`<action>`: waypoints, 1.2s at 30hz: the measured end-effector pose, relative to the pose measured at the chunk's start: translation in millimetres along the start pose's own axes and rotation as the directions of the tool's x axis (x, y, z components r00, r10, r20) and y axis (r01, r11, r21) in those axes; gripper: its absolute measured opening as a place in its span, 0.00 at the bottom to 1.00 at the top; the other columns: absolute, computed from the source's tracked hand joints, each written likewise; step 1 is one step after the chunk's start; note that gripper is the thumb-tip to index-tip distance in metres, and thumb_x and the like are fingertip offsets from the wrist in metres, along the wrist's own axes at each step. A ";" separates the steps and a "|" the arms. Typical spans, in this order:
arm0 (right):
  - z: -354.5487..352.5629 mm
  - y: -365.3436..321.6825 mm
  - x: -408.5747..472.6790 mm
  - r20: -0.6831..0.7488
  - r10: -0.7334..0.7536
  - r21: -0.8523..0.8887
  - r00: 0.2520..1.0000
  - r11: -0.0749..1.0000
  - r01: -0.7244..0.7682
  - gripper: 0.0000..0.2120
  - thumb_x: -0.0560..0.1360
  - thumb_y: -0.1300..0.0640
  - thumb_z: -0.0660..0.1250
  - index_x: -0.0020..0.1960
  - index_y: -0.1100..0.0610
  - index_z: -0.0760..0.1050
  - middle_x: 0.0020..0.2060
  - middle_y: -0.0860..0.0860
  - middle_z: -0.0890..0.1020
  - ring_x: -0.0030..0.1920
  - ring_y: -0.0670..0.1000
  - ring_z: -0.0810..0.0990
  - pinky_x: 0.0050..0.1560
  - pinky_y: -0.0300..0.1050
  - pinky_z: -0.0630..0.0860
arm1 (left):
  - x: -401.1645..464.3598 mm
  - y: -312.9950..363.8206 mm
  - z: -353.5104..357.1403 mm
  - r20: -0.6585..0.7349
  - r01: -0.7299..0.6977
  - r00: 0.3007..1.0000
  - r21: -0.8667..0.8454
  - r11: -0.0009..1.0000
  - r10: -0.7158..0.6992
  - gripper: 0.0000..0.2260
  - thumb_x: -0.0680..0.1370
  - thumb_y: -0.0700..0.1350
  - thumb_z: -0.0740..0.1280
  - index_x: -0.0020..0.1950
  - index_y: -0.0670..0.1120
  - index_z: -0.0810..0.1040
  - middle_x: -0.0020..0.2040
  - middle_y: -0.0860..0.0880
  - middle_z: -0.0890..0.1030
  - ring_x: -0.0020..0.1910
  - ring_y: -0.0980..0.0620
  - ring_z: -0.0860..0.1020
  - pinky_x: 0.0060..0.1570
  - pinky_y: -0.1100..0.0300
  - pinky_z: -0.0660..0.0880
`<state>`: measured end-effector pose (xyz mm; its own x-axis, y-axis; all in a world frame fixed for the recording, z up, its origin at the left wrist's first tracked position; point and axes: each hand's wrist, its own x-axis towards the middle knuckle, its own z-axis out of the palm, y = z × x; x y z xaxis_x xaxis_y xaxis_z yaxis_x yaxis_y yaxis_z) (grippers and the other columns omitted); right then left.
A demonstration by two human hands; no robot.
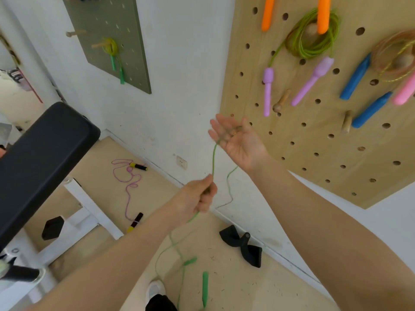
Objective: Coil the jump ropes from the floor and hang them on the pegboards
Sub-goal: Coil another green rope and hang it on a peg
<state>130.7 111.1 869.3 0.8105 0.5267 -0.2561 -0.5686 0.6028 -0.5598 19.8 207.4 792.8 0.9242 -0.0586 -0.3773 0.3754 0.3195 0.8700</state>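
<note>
Head view: the left hand [199,194] pinches the green jump rope [213,160], which runs up over the spread right hand [238,140] (palm up); its handles [204,290] dangle, blurred, above the floor [247,288].

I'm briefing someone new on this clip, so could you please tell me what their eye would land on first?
Centre frame, the green jump rope runs from the left hand, whose grip closes on it, up to the open right hand. On the right, the wooden pegboard holds coiled ropes with orange, purple, blue and pink handles. A purple jump rope lies uncoiled on the floor to the left.
</note>
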 end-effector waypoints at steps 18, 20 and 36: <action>11.8 4.7 -1.3 -0.005 -0.074 0.070 0.997 0.995 0.074 0.13 0.83 0.59 0.48 0.49 0.63 0.70 0.36 0.58 0.82 0.43 0.55 0.85 0.36 0.45 0.82 | 11.3 -7.2 -36.6 0.131 -0.079 0.991 0.415 0.906 0.027 0.22 0.77 0.60 0.55 0.42 0.44 0.77 0.27 0.51 0.68 0.32 0.50 0.70 0.47 0.57 0.71; 12.3 0.1 0.1 -0.085 -0.108 0.132 0.990 0.984 0.119 0.13 0.83 0.60 0.48 0.54 0.64 0.69 0.45 0.61 0.81 0.57 0.58 0.80 0.40 0.46 0.81 | 13.4 -24.4 -52.2 -0.015 -0.066 0.996 0.530 0.846 0.087 0.15 0.81 0.48 0.58 0.37 0.46 0.75 0.25 0.54 0.67 0.30 0.52 0.67 0.46 0.55 0.68; 11.8 56.6 4.3 0.146 0.362 -0.746 0.921 0.652 -0.138 0.09 0.80 0.62 0.58 0.58 0.57 0.74 0.43 0.53 0.80 0.45 0.50 0.79 0.56 0.46 0.76 | -11.4 44.0 -54.4 -0.059 -0.173 0.980 0.209 0.962 0.189 0.13 0.81 0.40 0.53 0.39 0.42 0.71 0.26 0.50 0.68 0.24 0.54 0.63 0.28 0.63 0.62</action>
<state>100.4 154.6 845.8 0.5203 0.7903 -0.3235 -0.3776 -0.1268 -0.9172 21.9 273.7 818.1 0.9727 0.0584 -0.2244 0.2163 0.1195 0.9690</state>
